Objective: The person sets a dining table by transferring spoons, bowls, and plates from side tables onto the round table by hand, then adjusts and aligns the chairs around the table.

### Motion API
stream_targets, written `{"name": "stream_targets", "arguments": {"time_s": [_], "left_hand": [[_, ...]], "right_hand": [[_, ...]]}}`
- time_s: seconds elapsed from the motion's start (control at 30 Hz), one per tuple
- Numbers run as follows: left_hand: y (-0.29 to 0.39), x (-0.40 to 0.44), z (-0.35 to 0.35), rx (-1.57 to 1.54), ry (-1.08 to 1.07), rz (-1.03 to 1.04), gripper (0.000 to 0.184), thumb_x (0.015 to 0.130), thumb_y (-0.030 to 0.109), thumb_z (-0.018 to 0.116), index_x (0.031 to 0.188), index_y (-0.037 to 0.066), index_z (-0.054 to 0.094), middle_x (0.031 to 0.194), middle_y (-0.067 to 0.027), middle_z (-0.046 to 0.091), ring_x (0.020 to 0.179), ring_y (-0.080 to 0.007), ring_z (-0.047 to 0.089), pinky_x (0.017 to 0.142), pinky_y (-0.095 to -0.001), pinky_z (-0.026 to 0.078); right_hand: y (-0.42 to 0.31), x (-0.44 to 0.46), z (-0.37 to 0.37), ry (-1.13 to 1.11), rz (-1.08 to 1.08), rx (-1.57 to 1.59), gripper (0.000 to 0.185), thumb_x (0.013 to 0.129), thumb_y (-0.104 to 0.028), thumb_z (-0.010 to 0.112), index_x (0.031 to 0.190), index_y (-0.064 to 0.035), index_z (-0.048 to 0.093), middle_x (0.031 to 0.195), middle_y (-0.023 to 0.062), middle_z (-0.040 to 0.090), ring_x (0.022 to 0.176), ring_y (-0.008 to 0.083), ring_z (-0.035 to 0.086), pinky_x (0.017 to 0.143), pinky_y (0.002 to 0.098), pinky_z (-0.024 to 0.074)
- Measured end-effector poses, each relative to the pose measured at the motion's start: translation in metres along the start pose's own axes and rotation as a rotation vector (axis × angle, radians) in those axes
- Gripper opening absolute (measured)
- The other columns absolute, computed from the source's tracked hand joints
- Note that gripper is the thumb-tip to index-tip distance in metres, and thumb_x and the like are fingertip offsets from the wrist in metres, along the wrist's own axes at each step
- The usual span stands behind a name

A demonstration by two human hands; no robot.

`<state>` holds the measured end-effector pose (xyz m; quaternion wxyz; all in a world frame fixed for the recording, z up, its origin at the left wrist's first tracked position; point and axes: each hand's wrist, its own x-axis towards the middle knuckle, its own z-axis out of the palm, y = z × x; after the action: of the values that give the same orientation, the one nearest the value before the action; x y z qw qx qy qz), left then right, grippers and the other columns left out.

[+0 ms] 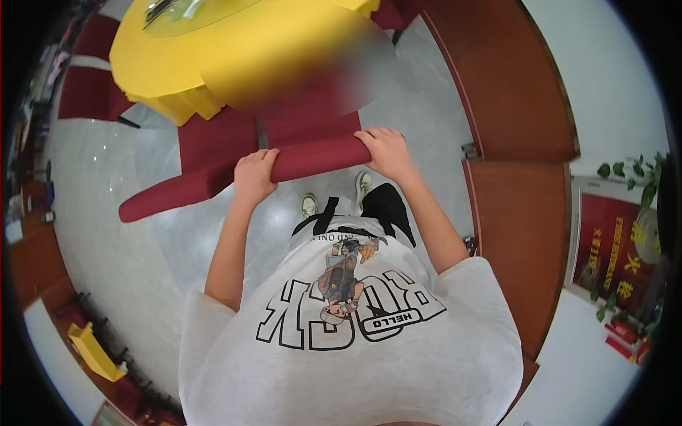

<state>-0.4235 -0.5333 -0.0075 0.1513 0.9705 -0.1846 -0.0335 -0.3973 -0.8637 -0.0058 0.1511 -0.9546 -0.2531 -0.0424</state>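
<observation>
Straight ahead of me stands a dark red upholstered chair [321, 157], its padded backrest top toward me. My left hand [255, 177] wraps over the left end of that backrest. At the right end, my right hand [384, 151] grips the same top edge, fingers curled over the far side. A second red chair [167, 193] is close beside it on the left, near my left hand but apart from my grip. Beyond both chairs is a round table with a yellow cloth [160, 67]. A blurred patch hides part of the cloth and of the held chair's seat.
A glass turntable [206, 18] rests on the table. Further red chairs [89, 92] stand at the far left. Brown wooden cabinets [518, 234] line the right wall, with a red fire hydrant panel [618, 248] and green leaves behind. Grey tiles [135, 263] cover the floor.
</observation>
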Motion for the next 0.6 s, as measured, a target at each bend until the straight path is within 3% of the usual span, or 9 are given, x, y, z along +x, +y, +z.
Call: {"name": "stream_targets", "arguments": {"time_s": [0.23, 0.3, 0.37, 0.43, 0.6], "left_hand": [[0.016, 0.004, -0.009, 0.061, -0.03, -0.06, 0.06, 0.06, 0.008, 0.076, 0.117, 0.013, 0.06, 0.113, -0.0067, 0.064, 0.106, -0.0278, 0.061, 0.091, -0.0411, 0.047], [0.028, 0.001, 0.003, 0.129, -0.07, -0.122, 0.067, 0.059, 0.012, 0.08, 0.122, 0.013, 0.057, 0.118, -0.0072, 0.062, 0.112, -0.0282, 0.058, 0.096, -0.0432, 0.044], [0.054, 0.011, 0.005, 0.316, -0.137, -0.244, 0.08, 0.055, 0.018, 0.085, 0.127, 0.012, 0.052, 0.124, -0.0083, 0.058, 0.119, -0.0285, 0.054, 0.101, -0.0457, 0.041], [0.099, 0.038, 0.014, 0.198, -0.153, -0.187, 0.089, 0.051, 0.022, 0.089, 0.13, 0.011, 0.048, 0.129, -0.0097, 0.055, 0.123, -0.0283, 0.05, 0.104, -0.0475, 0.039], [0.203, 0.108, 0.054, 0.028, -0.072, -0.013, 0.074, 0.059, 0.012, 0.081, 0.125, 0.004, 0.05, 0.122, -0.014, 0.06, 0.114, -0.0328, 0.056, 0.097, -0.0432, 0.043]], "right_hand": [[0.009, -0.003, 0.004, -0.057, -0.026, 0.062, 0.055, 0.064, -0.014, 0.076, 0.117, -0.0115, 0.061, 0.111, 0.0059, 0.063, 0.108, 0.0237, 0.06, 0.088, 0.04, 0.0445], [0.016, -0.003, 0.01, 0.004, -0.105, 0.062, 0.044, 0.068, -0.017, 0.074, 0.11, -0.0106, 0.061, 0.098, 0.0065, 0.062, 0.097, 0.0239, 0.06, 0.084, 0.0402, 0.0444], [0.021, -0.006, 0.032, 0.138, -0.141, 0.039, 0.03, 0.077, -0.018, 0.064, 0.106, -0.0099, 0.061, 0.092, 0.0063, 0.06, 0.091, 0.0238, 0.059, 0.082, 0.0399, 0.0438], [0.023, -0.008, 0.026, 0.096, -0.164, 0.05, 0.026, 0.082, -0.018, 0.056, 0.105, -0.0093, 0.061, 0.091, 0.0061, 0.059, 0.089, 0.0231, 0.058, 0.082, 0.0398, 0.0437], [0.072, -0.036, 0.002, 0.261, -0.163, 0.211, 0.044, 0.078, -0.015, 0.061, 0.121, -0.0052, 0.057, 0.103, 0.0106, 0.061, 0.095, 0.0254, 0.06, 0.081, 0.0387, 0.0464]]}}
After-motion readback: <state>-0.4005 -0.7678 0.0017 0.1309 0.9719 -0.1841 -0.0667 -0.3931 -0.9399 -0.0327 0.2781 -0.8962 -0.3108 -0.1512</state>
